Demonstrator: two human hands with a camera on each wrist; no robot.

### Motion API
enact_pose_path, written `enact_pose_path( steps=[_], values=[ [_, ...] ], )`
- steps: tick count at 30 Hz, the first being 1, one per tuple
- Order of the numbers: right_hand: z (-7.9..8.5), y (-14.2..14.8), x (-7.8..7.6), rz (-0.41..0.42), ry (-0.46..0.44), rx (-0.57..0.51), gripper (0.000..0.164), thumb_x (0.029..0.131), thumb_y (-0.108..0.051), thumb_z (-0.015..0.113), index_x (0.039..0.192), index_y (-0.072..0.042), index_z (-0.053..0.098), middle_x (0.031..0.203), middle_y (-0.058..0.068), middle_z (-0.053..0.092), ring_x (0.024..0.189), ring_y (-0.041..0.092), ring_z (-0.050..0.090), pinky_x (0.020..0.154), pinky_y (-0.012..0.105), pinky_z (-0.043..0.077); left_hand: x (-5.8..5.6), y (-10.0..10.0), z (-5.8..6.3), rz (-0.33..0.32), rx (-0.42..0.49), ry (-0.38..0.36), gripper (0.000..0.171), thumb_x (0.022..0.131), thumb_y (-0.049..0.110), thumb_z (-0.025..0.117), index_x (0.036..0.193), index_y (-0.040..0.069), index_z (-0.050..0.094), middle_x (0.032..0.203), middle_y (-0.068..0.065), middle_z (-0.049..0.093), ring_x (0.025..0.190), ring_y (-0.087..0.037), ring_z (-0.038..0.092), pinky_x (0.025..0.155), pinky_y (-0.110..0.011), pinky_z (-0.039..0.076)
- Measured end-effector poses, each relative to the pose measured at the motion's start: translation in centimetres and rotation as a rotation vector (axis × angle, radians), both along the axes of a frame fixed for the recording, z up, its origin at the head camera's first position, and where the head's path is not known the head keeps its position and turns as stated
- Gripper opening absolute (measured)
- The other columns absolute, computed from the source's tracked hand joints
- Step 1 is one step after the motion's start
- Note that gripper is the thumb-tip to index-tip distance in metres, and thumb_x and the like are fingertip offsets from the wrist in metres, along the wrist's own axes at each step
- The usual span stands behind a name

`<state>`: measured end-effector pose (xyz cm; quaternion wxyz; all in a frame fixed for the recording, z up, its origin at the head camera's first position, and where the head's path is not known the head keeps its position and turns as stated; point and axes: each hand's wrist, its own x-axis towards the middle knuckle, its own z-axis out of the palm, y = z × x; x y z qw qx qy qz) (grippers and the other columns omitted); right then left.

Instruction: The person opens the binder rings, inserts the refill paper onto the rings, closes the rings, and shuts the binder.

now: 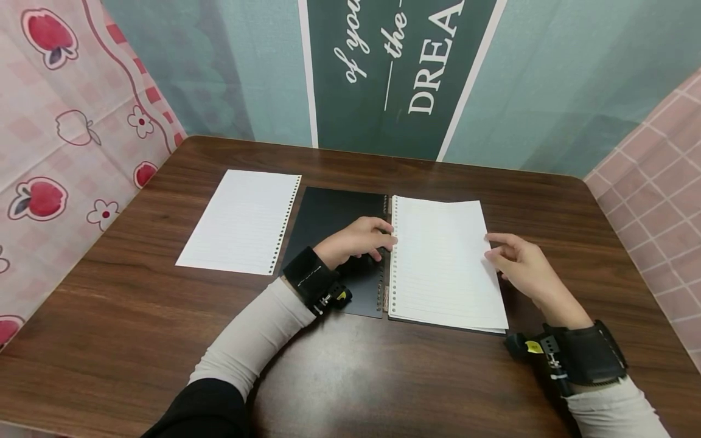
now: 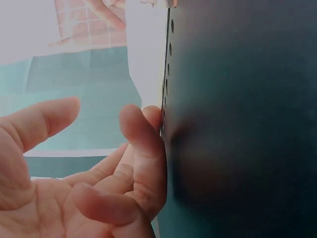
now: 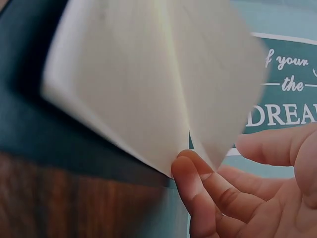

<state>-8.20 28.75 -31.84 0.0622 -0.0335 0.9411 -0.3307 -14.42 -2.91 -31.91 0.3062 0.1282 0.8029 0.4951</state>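
Note:
A stack of white ruled loose-leaf sheets (image 1: 438, 267), punched along its left edge, lies on the right half of an open black binder (image 1: 323, 213). My left hand (image 1: 362, 237) is over the binder's spine, fingertips at the sheets' punched edge, thumb apart from the fingers in the left wrist view. At the stack's right edge is my right hand (image 1: 517, 261), fingertips touching the sheets' edges. In the right wrist view the top sheet (image 3: 218, 89) stands slightly apart from the pages below. Part of the binder's ring spine (image 1: 387, 298) is hidden by my left hand.
Another punched ruled sheet (image 1: 241, 222) lies on the brown wooden table (image 1: 137, 340), left of the binder. A teal cloth with white lettering (image 1: 427, 73) hangs behind the table. Patterned cloths with apples (image 1: 44, 201) and pink tiles (image 1: 662, 207) are at the sides.

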Motion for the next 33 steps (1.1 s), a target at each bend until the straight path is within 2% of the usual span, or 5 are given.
enact_pose_path(
  steps=[6, 11, 24, 29, 33],
  values=[
    [-0.2, -0.1, -0.1, 0.024, -0.02, 0.028, 0.048, 0.103, -0.022, 0.053, 0.143, 0.005, 0.046, 0.127, 0.031, 0.055, 0.097, 0.031, 0.055, 0.067, 0.02, 0.048, 0.2, 0.0, -0.1, -0.032, -0.028, 0.037, 0.044, 0.102, 0.029, 0.054, 0.142, 0.01, 0.052, 0.123, -0.008, 0.067, 0.093, -0.02, 0.067, 0.062, -0.026, 0.037],
    [-0.1, -0.2, -0.1, 0.022, -0.063, 0.06, 0.05, 0.103, -0.023, 0.054, 0.144, 0.003, 0.046, 0.14, 0.033, 0.048, 0.105, 0.039, 0.055, 0.073, 0.028, 0.047, 0.3, 0.0, -0.1, -0.048, -0.033, 0.05, 0.041, 0.102, 0.028, 0.054, 0.138, 0.009, 0.056, 0.122, -0.008, 0.066, 0.093, -0.021, 0.066, 0.06, -0.024, 0.036],
    [0.7, -0.9, 0.4, 0.111, -0.054, 0.168, 0.051, 0.101, -0.027, 0.058, 0.143, 0.0, 0.048, 0.132, 0.026, 0.045, 0.091, 0.027, 0.049, 0.068, 0.034, 0.04, 0.6, 0.0, 0.1, -0.014, -0.018, 0.083, 0.035, 0.102, 0.023, 0.054, 0.131, 0.007, 0.064, 0.121, -0.01, 0.068, 0.095, -0.023, 0.067, 0.063, -0.025, 0.042],
    [1.0, -1.3, 0.8, 0.168, -0.04, 0.191, 0.053, 0.099, -0.028, 0.06, 0.142, 0.001, 0.048, 0.134, 0.027, 0.046, 0.101, 0.035, 0.051, 0.075, 0.041, 0.044, 0.7, 0.1, 0.2, -0.019, -0.018, 0.083, 0.034, 0.102, 0.024, 0.054, 0.13, 0.006, 0.065, 0.12, -0.01, 0.068, 0.095, -0.023, 0.066, 0.081, -0.029, 0.05],
    [1.1, -1.3, 0.9, 0.207, -0.05, 0.201, 0.054, 0.1, -0.029, 0.06, 0.142, 0.002, 0.048, 0.141, 0.031, 0.046, 0.122, 0.047, 0.048, 0.09, 0.057, 0.045, 0.7, 0.0, 0.1, -0.024, -0.023, 0.082, 0.034, 0.102, 0.025, 0.054, 0.129, 0.007, 0.065, 0.118, -0.009, 0.068, 0.095, -0.022, 0.066, 0.079, -0.028, 0.048]
  ],
)
